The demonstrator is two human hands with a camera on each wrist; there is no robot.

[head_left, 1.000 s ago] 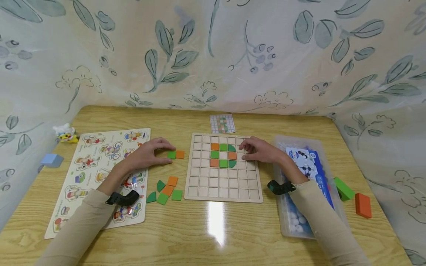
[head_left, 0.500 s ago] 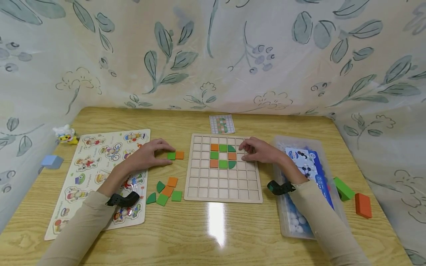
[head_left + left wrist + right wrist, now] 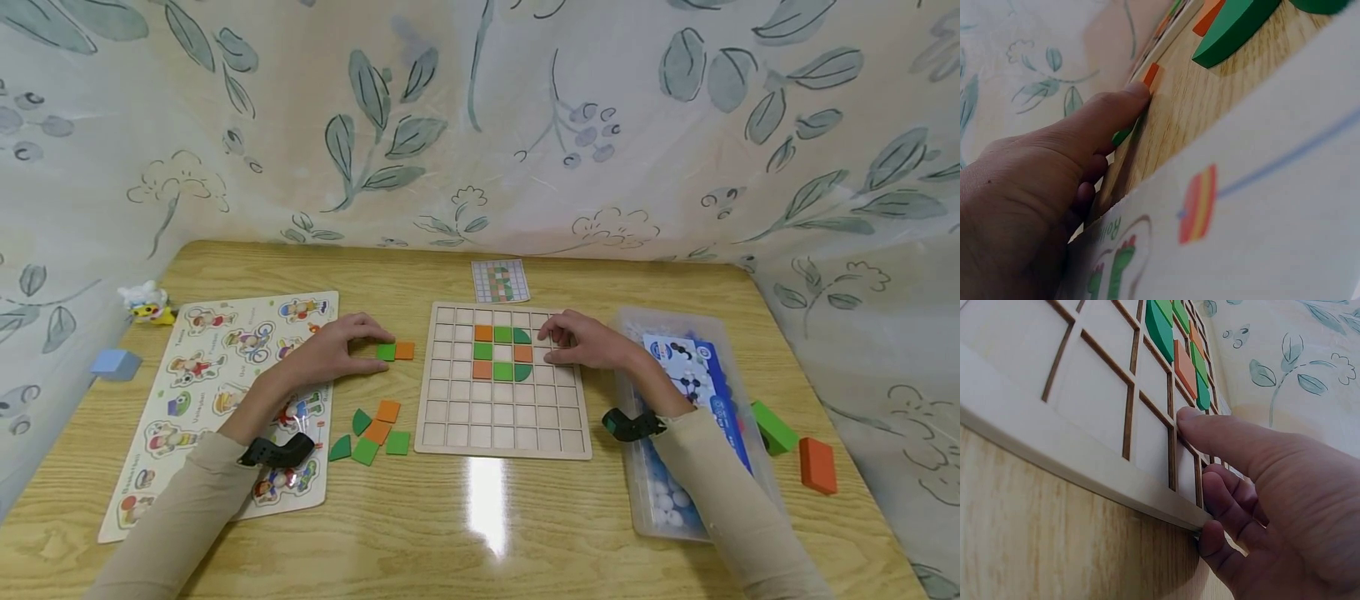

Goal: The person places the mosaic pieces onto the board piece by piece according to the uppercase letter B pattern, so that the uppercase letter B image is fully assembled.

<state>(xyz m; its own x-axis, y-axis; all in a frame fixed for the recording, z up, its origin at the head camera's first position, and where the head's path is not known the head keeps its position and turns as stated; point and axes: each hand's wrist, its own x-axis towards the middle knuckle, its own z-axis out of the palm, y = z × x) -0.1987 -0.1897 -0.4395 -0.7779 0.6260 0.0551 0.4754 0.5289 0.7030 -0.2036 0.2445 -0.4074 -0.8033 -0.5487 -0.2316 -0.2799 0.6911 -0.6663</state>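
Observation:
My left hand (image 3: 330,348) rests on the table at the picture board's right edge. Its thumb and fingers stand apart around a green square tile (image 3: 386,352), which lies flat against an orange square tile (image 3: 404,350). Whether the fingertips touch the green tile is unclear. My right hand (image 3: 588,340) rests over the right side of a wooden grid board (image 3: 504,417), loosely curled and holding nothing. In the right wrist view its thumb (image 3: 1194,419) touches the grid. A ring of orange squares, green squares and dark green quarter-circles (image 3: 522,372) sits in the grid around one bare cell.
Loose tiles (image 3: 377,430) lie left of the grid. A pattern card (image 3: 500,280) lies behind it. The picture board (image 3: 161,483) is under the left forearm, a plastic box (image 3: 641,508) under the right. Blocks stand at the sides: blue (image 3: 116,364), green (image 3: 775,427), red (image 3: 817,465).

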